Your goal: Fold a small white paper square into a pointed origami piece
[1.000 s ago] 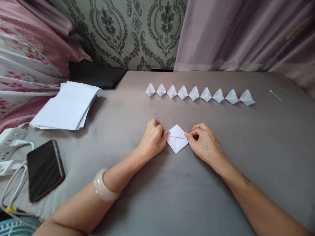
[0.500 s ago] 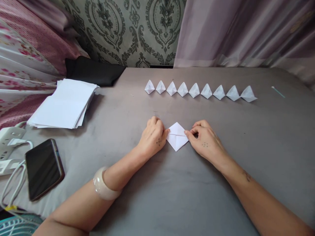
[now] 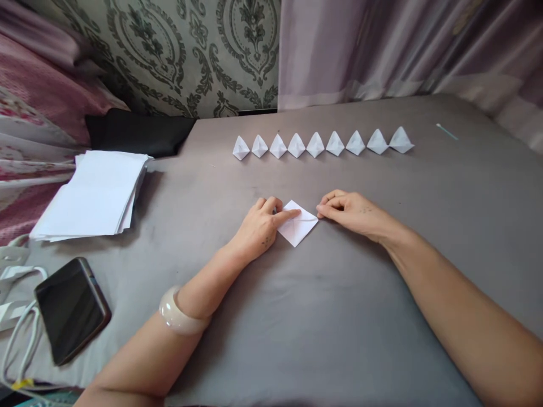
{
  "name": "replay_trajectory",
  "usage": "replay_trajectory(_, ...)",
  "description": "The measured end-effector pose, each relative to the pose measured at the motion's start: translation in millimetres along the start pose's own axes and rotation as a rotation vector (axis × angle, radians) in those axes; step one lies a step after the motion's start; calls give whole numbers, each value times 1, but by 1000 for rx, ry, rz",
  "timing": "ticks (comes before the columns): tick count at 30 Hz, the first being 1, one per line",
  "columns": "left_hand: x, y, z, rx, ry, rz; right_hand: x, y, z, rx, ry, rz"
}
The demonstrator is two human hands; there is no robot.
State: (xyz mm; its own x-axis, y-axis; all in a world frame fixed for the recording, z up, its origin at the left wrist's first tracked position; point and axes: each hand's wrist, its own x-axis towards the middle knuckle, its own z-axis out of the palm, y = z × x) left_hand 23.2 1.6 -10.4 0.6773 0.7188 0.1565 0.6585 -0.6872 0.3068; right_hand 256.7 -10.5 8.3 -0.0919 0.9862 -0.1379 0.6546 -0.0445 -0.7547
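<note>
A small white folded paper (image 3: 297,229) lies diamond-shaped on the grey cloth, with a crease line across its middle. At its left corner is my left hand (image 3: 261,226); the thumb stretches over the paper and presses on it, while the other fingers curl at the edge. My right hand (image 3: 350,210) pinches at the right corner tip, thumb and fingers together. Beyond them, several folded white paper boats (image 3: 315,145) stand in a row, each with a raised point.
To the left lies a stack of white paper (image 3: 97,189), in front of a black cloth item (image 3: 139,133). Nearer are a dark phone (image 3: 73,311) and white cables (image 3: 31,339). A cotton swab (image 3: 447,131) lies at the far right. Curtains (image 3: 322,51) hang behind.
My left thumb has moved from the left corner onto the paper's upper face. My right fingers have drawn outward to the right corner tip. The camera view has turned slightly.
</note>
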Motion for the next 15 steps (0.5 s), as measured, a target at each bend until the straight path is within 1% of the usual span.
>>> replay_trajectory(3,0,0,0,-6,-9,0,-3,1,-5,75,5,19)
replay_trajectory(5,1,1,0,-5,-5,-1,-5,1,-3,65,24,32)
replay_trajectory(8,1,1,0,0,-4,-6,-6,-1,1,47,18,45)
replay_trajectory(15,-1,3,0,6,4,-3,-5,2,6,42,27,-36)
